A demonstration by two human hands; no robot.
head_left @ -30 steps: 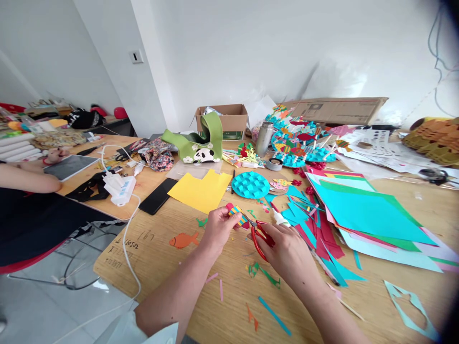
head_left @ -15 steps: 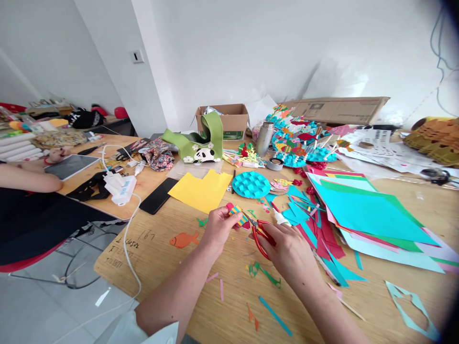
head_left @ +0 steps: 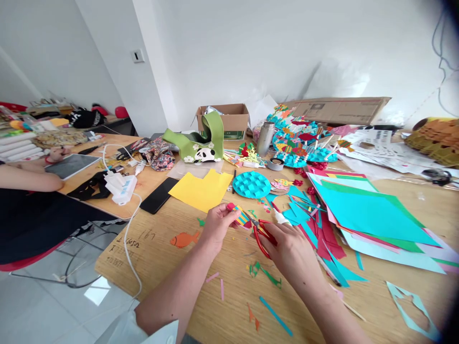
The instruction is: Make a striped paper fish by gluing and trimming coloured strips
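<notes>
Between its thumb and fingers, my left hand [head_left: 217, 227] pinches a small striped paper fish [head_left: 243, 218] with a red end. My right hand [head_left: 291, 246] is closed round the red handles of a pair of scissors [head_left: 263, 235], whose blades point left and touch the upper edge of the striped paper. An orange paper fish [head_left: 184, 239] lies to the left of my left hand. Green paper scraps [head_left: 265, 274] are below the scissors. A round woven blue paper piece [head_left: 251, 185] lies just beyond my hands.
Yellow paper [head_left: 201, 189] and a black phone [head_left: 158, 195] lie left of centre, near a white power strip [head_left: 124, 188]. Coloured sheets [head_left: 373, 205] are stacked at right. A steel bottle [head_left: 266, 139] stands behind. Another person's arm [head_left: 30, 177] rests at far left.
The striped paper has turned slightly in my left hand and shows more of its stripes. My right hand and the scissors have barely shifted.
</notes>
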